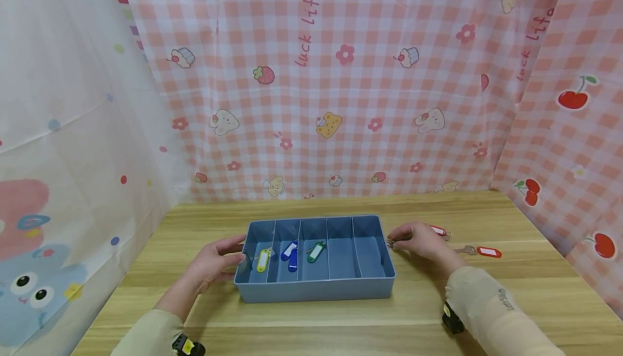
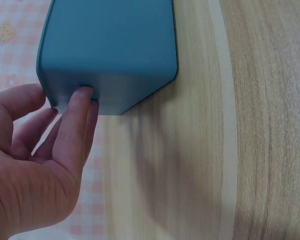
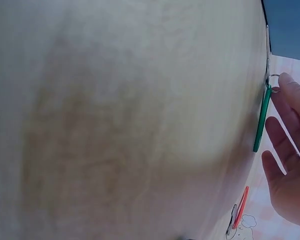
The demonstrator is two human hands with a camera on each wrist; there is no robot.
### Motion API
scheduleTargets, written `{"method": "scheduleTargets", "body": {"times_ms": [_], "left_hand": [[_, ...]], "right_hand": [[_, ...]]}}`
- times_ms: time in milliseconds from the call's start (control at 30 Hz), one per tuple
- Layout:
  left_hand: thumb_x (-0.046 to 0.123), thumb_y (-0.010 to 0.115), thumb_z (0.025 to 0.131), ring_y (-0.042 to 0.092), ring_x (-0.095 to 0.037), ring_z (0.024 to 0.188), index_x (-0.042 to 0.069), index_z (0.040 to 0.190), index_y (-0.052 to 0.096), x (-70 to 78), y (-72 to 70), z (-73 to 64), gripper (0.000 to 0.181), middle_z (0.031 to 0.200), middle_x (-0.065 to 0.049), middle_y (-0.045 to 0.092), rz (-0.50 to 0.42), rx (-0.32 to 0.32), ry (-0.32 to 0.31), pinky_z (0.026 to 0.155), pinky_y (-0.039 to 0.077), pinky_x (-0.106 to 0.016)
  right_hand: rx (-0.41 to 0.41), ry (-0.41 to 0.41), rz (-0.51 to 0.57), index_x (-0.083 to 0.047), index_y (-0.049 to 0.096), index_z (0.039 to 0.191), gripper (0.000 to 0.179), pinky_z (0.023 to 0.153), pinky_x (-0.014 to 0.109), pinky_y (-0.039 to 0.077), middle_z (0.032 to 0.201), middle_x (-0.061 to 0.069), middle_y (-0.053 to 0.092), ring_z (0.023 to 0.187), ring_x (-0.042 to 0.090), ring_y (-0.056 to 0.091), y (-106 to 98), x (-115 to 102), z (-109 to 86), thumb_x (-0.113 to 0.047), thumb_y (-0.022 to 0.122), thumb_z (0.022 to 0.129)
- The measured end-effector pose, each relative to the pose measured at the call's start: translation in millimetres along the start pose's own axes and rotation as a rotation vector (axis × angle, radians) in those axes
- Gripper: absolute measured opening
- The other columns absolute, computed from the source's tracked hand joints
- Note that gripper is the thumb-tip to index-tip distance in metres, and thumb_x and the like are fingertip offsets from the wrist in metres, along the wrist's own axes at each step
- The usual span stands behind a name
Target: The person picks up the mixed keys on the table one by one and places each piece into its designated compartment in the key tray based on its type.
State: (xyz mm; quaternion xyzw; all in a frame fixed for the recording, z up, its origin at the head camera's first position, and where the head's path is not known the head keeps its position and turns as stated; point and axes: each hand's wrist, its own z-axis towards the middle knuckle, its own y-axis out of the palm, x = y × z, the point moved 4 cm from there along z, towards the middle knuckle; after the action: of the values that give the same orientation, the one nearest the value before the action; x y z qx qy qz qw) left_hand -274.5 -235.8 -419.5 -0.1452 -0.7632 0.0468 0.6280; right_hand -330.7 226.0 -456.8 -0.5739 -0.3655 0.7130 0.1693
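Note:
A blue-grey tray (image 1: 316,290) with several compartments in a row stands on the table. A yellow key tag (image 1: 263,260) lies in its leftmost compartment, two blue key tags (image 1: 293,260) in the second, a green key tag (image 1: 316,251) in the middle one. My left hand (image 1: 212,264) touches the tray's left end wall, fingers mostly extended. At the right end, my right hand (image 1: 419,238) pinches the metal ring of a key with a green tag. That key with its green tag (image 3: 261,120) hangs beside the tray in the right wrist view; in the head view the fingers mostly hide it.
On the wooden table (image 1: 311,326), right of the tray, lie a key with a red tag (image 1: 489,251) and another red key tag (image 1: 438,230), partly behind my right hand. A checked curtain (image 1: 302,96) stands along the table's back edge.

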Motion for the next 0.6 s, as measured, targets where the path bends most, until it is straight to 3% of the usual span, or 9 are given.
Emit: {"method": "scheduleTargets", "body": {"times_ms": [333,467,600], "left_hand": [[0.002,0.063,0.095,0.059,-0.034,0.113,0.0,0.149,0.042,-0.1,0.2,0.9,0.058,0.142,-0.031,0.045,0.012,0.007,0.0,0.084,0.055,-0.051],[0.003,0.064,0.095,0.059,-0.034,0.113,0.001,0.149,0.042,-0.5,-0.3,1.5,0.058,0.142,-0.031,0.045,0.021,0.009,-0.002,0.084,0.055,-0.051],[0.003,0.064,0.095,0.059,-0.033,0.113,0.001,0.149,0.042,-0.8,-0.6,2.0,0.058,0.142,-0.031,0.045,0.024,0.008,0.001,0.083,0.055,-0.05]], "right_hand": [[0.032,-0.042,-0.084,-0.007,0.078,0.089,0.006,0.081,0.039,0.052,0.09,0.001,0.074,0.089,0.019,0.066,1.4,-3.7,2.2,-0.003,0.075,0.086],[0.048,-0.026,-0.114,-0.008,0.079,0.086,0.005,0.078,0.035,0.052,0.086,-0.001,0.073,0.084,0.015,0.064,0.2,-4.8,1.6,-0.005,0.075,0.086],[0.071,-0.001,-0.137,-0.011,0.08,0.086,0.008,0.08,0.04,0.052,0.087,-0.001,0.073,0.085,0.017,0.065,-2.4,-4.8,0.4,-0.005,0.075,0.087]]}}
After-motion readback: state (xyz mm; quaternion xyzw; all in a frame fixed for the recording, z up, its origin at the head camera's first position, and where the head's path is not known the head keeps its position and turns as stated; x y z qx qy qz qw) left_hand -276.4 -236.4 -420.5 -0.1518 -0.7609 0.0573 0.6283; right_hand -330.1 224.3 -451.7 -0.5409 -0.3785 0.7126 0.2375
